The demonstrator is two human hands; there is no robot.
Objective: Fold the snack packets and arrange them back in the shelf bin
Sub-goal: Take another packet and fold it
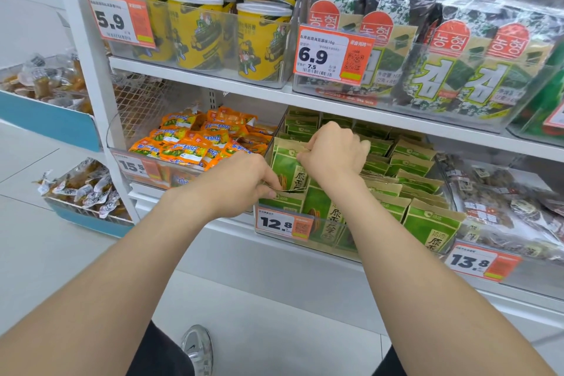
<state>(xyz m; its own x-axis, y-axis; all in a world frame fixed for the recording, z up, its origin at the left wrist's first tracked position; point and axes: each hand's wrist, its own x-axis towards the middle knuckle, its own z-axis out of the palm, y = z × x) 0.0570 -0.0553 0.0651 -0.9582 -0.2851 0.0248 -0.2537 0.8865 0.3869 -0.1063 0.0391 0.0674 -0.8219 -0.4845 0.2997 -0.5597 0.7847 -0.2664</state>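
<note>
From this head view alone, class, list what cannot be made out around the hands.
Head view: right hand, fingertips curled behind its own knuckles.
Head view: green packet, lower corner covered by the left hand.
Head view: 12.8 price tag, small print too small to read.

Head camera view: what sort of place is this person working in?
Most likely a shop's snack aisle. Price tags such as the 12.8 one hang on clear shelf bins packed with green snack packets, and seaweed packs and yellow snack tubs fill the shelf above.
</note>
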